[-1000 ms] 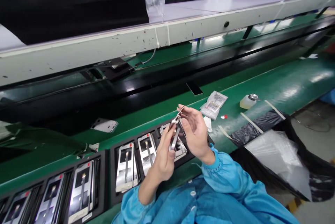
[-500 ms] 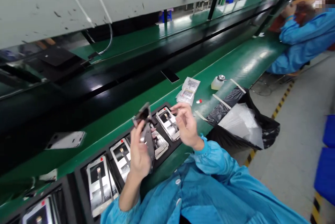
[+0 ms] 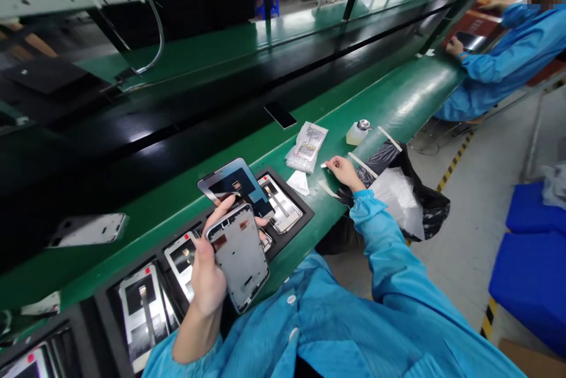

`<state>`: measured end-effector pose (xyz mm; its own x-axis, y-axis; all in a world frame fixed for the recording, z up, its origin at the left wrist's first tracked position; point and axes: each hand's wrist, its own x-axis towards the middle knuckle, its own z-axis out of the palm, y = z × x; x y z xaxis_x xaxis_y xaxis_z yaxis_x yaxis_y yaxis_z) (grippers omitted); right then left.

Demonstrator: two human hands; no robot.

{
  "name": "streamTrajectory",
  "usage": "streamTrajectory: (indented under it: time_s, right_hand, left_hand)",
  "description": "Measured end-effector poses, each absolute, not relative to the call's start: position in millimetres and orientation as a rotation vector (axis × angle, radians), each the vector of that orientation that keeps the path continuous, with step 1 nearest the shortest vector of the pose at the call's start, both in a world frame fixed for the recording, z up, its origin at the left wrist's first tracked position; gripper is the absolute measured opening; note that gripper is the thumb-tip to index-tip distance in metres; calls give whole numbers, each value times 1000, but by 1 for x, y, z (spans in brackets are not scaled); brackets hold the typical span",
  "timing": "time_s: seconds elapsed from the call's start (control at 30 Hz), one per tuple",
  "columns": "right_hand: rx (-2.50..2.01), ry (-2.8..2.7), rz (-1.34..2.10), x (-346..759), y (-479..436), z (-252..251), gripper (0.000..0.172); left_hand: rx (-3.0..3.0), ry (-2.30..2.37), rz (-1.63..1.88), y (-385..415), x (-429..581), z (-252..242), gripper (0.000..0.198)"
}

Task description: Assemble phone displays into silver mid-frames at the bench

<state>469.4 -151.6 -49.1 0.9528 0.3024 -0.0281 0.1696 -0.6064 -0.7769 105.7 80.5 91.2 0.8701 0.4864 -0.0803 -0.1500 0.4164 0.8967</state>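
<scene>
In the head view, the left hand (image 3: 207, 278) is clamped on two flat parts at once: a grey phone shell (image 3: 241, 260), its bare inner side facing up, and a dark screen (image 3: 236, 183) just beyond it. Shell and screen fan apart from the hand like an open book, with the fingers reaching in between them.

The right hand (image 3: 345, 171) is well apart from the left, out over the green bench (image 3: 409, 98). Its thumb and fingertips are pinched together on a small white piece (image 3: 324, 165); whether that piece is lifted off the bench, I cannot tell.

Just left of the right hand lie some clear plastic packets (image 3: 307, 147) and, nearer the body, a white paper (image 3: 298, 183). Beyond the right hand stands a bottle (image 3: 355, 135) with a metal top. To its right, a black bag (image 3: 435, 216) with clear plastic sheets (image 3: 398, 204) in it hangs at the bench edge.

Beneath and to both sides of the left hand are dark trays (image 3: 305, 219) of phone panels (image 3: 282, 207). Farther left of that hand lies a white phone back (image 3: 91, 229). Far beyond the right hand, a co-worker in blue (image 3: 499, 68) sits at the same bench.
</scene>
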Motion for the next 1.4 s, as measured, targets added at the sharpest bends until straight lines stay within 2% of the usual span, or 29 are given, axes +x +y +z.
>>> streamTrajectory:
  time_s: [0.2, 0.4, 0.57, 0.7, 0.77, 0.87, 0.97, 1.03, 1.1, 1.2, 1.27, 1.4]
  right_hand:
    - [-2412, -349, 166, 475, -154, -52, 34]
    - [-2505, -374, 17, 460, -150, -60, 34]
    - [-2484, -311, -116, 454, -141, -62, 38]
    - [-2368, -281, -182, 450, -141, -50, 34]
    - [-2273, -291, -220, 440, -139, -41, 42]
    - [-2114, -380, -212, 404, -131, -25, 69]
    - [-1872, -602, 35, 345, -115, 2, 91]
    - [-1551, -796, 404, 302, -104, 27, 96]
    - [-1357, -896, 669, 265, -94, 53, 92]
    - [-1286, -907, 902, 228, -85, 77, 73]
    - [-1292, -850, 934, 215, -85, 77, 66]
    - [-1321, -666, 841, 202, -99, 58, 67]
  left_hand:
    - [942, 340, 330, 71, 97, 109, 105]
    - [855, 287, 322, 57, 87, 132, 95]
    - [822, 161, 246, 50, 70, 143, 100]
    - [804, 77, 230, 48, 54, 146, 92]
    - [794, 62, 225, 48, 48, 147, 88]
    - [766, 77, 230, 47, 46, 148, 90]
    - [718, 151, 245, 44, 54, 146, 94]
    - [696, 194, 254, 43, 61, 142, 96]
    - [695, 209, 256, 42, 65, 138, 96]
    - [691, 223, 254, 41, 58, 131, 93]
    - [672, 222, 260, 38, 47, 127, 91]
    - [606, 226, 367, 27, 28, 125, 78]
